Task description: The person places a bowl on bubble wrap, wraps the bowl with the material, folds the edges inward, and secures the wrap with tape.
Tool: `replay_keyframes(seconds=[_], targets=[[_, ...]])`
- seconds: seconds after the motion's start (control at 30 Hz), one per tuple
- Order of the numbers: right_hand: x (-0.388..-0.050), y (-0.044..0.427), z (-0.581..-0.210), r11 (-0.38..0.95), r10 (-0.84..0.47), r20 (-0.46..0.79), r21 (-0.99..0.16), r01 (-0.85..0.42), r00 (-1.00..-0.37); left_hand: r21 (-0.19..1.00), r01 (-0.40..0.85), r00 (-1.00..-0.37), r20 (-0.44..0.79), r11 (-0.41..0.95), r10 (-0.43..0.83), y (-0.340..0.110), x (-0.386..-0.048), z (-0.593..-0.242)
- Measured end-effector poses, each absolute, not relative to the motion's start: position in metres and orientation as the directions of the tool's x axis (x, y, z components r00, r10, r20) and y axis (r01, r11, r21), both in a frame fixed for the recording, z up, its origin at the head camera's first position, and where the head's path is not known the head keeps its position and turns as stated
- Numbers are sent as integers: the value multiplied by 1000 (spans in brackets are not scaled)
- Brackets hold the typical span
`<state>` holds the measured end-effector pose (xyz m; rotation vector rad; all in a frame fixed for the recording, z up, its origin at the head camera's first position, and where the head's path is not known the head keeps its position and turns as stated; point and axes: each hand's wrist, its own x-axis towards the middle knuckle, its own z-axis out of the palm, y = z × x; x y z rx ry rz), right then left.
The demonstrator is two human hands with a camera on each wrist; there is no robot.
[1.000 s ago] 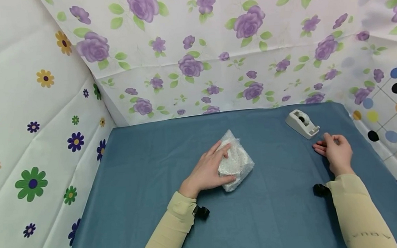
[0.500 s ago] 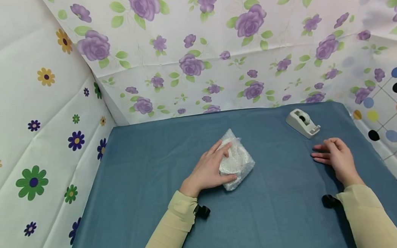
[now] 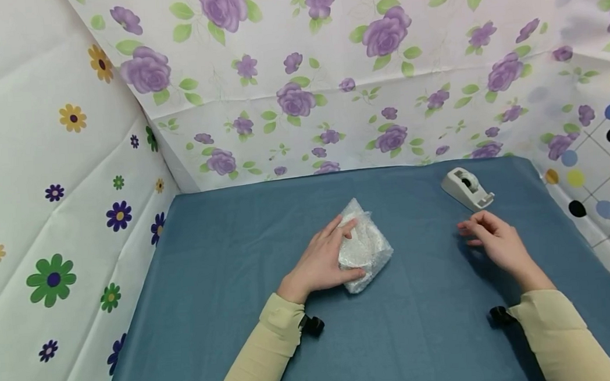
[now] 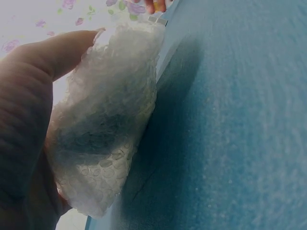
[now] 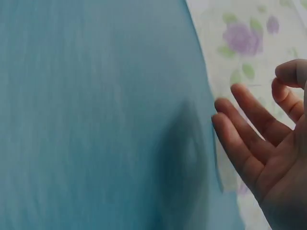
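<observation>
A package in clear bubble wrap (image 3: 368, 248) sits on the blue cloth; what it contains cannot be made out. My left hand (image 3: 319, 264) holds it from the left, thumb at the near side and fingers over the far side. The left wrist view has the bubble wrap (image 4: 108, 120) up close against the thumb. My right hand (image 3: 497, 246) is raised over the cloth, thumb and forefinger pinched, other fingers (image 5: 240, 139) extended. A faint line by the pinch looks like clear tape (image 5: 254, 85), barely visible. Just beyond stands a white tape dispenser (image 3: 467, 188).
Blue cloth (image 3: 224, 236) covers the table. A purple-flowered sheet (image 3: 299, 97) hangs behind, a daisy-patterned sheet (image 3: 50, 229) on the left and a dotted sheet (image 3: 604, 195) on the right. Small black cameras sit at both wrists.
My right hand has come away from beside the tape dispenser, first toward me, then leftward over the cloth. The left hand and the bubble-wrapped package have stayed put.
</observation>
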<state>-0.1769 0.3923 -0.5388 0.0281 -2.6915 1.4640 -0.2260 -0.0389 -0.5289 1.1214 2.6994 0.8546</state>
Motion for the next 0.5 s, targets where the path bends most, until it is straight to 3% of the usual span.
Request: replay_keyframes(seconds=[0.2,0.37,0.5], targets=[[-184,344,-519,631,-110,158,-752,-192,-981,535,623,-724,118,571,679,-40,-226,-529],[-189,303,-507,525,-294,131,-806,-274,-947,539,615,-729,113,575,675,-40,-225,-529],[-195,272,-500,417,-426,68,-870,-263,-902,546,611,-733,118,573,670,-39,-225,-530]])
